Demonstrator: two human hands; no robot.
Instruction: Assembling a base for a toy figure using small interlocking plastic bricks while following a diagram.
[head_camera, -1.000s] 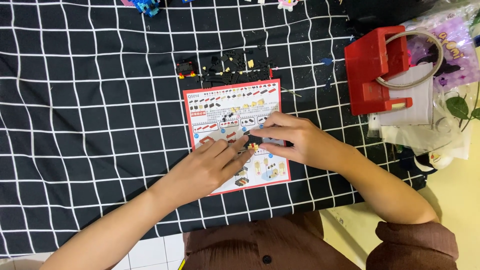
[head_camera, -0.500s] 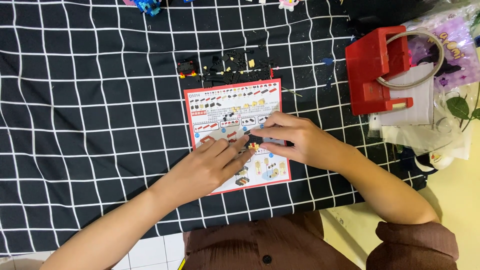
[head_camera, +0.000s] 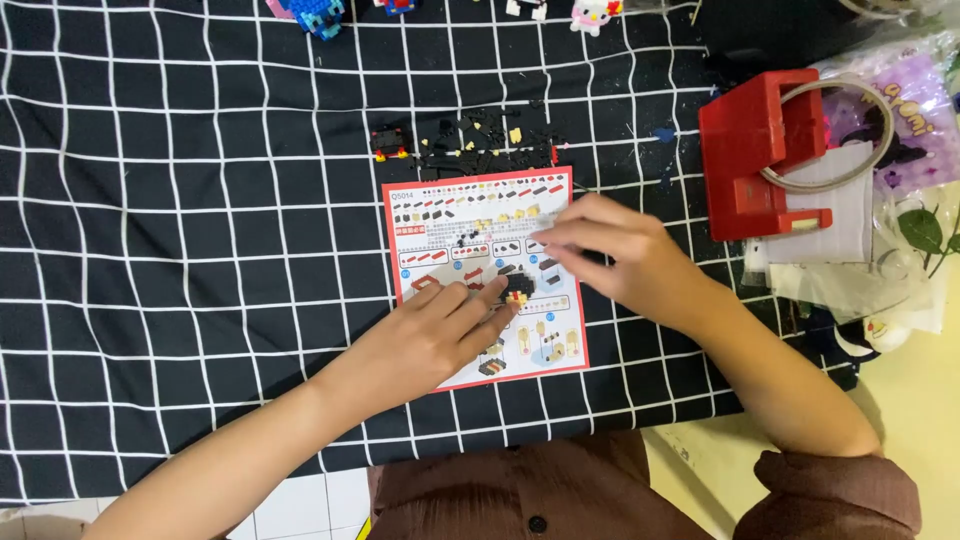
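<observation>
Pinning a tiny black model (head_camera: 516, 290) onto the sheet (head_camera: 485, 275) with left hand (head_camera: 435, 335) fingertips, right hand (head_camera: 620, 262) is hovering loosely open, holding nothing.

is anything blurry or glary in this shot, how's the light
Head view: even, soft light with faint shadows under the hands; the right hand is slightly motion-blurred at the fingers, the left hand and instruction sheet are sharp; mild glare on the plastic bags at right.

instruction sheet (head_camera: 480, 205) on cloth (head_camera: 180, 250) | loose bricks (head_camera: 480, 145) behind sheet | tape dispenser (head_camera: 755, 160) right | hands on sheet
</observation>
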